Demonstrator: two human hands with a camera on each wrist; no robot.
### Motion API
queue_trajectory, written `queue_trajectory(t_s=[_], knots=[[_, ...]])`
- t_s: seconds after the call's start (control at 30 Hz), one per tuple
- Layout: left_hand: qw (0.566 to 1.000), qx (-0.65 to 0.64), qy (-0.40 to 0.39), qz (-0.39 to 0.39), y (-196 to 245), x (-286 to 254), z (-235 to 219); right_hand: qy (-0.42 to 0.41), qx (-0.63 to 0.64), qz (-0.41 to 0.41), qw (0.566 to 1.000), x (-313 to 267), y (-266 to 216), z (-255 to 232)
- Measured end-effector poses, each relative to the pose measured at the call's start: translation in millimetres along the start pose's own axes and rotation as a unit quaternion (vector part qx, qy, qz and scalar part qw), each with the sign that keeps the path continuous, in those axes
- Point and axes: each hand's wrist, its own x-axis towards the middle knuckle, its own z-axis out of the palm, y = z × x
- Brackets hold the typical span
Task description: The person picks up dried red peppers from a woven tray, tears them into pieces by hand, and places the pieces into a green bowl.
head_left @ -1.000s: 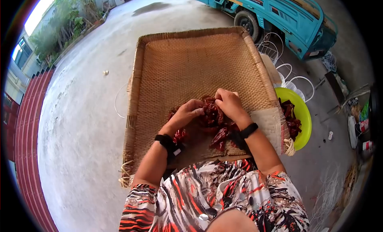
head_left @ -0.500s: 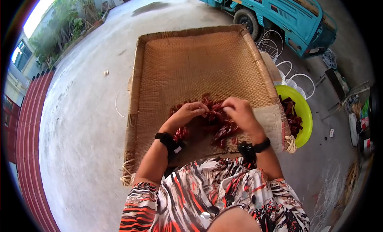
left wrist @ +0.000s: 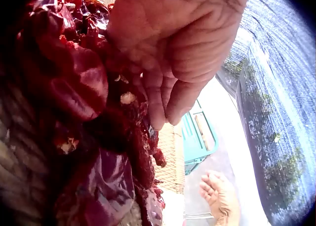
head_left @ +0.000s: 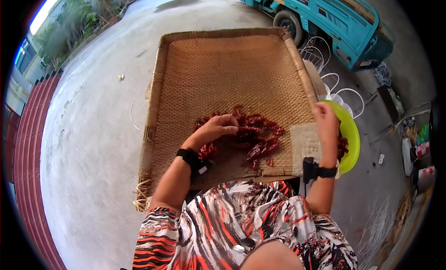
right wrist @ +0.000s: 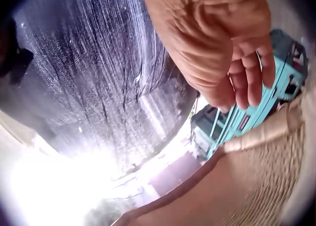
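A heap of dark red dried chilies (head_left: 260,144) lies on the near part of a woven tray (head_left: 232,70). My left hand (head_left: 216,130) is over the heap, fingers bent and thumb close to them. In the left wrist view the fingertips come right at a wrinkled dried chili (left wrist: 140,152); I cannot tell whether they grip it. My right hand (head_left: 327,123) is over the tray's right rim, beside a yellow-green bowl (head_left: 354,144) with more dried chilies. In the right wrist view its fingers (right wrist: 254,83) are loosely bent, with nothing visible between them.
A pale patch (head_left: 304,144) covers part of the tray near its right rim. White looped handles (head_left: 350,96) stand behind the bowl. A turquoise cargo vehicle (head_left: 339,28) is parked at the back right. Concrete ground (head_left: 93,144) lies to the left, with red steps (head_left: 30,158) beyond.
The right hand has left the chili heap and moved right to the tray's rim by the bowl. The left hand has stayed over the heap with little movement.
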Motion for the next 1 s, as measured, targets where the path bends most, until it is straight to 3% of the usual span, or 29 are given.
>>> queue_trajectory(t_s=[0.1,0.13,0.17,0.27,0.57,0.8,0.87,0.97,1.0], knots=[[1.000,-0.011,0.004,-0.016,5,0,1,-0.203,0.071,-0.093,0.972,-31,-40,49],[1.000,-0.019,0.002,-0.017,5,-1,2,-0.234,0.034,-0.134,0.962,-37,-44,66],[0.999,-0.027,0.002,-0.018,7,-2,1,-0.240,-0.021,-0.202,0.949,-43,-48,78],[0.998,-0.060,-0.003,-0.023,13,-4,3,-0.247,-0.097,-0.244,0.933,-52,-48,109],[0.998,-0.061,-0.006,-0.001,-9,3,2,-0.317,-0.042,-0.208,0.925,-51,-41,82],[1.000,-0.018,0.004,-0.015,-4,1,-2,-0.101,-0.100,-0.095,0.985,-18,-7,8],[1.000,-0.012,0.000,-0.003,-6,1,-2,-0.027,-0.118,-0.075,0.990,-2,18,-17],[1.000,-0.007,0.006,0.000,1,-1,-1,0.142,-0.250,-0.104,0.952,5,50,-37],[1.000,-0.007,0.009,0.001,2,-1,0,0.122,-0.205,-0.088,0.967,6,49,-37]])
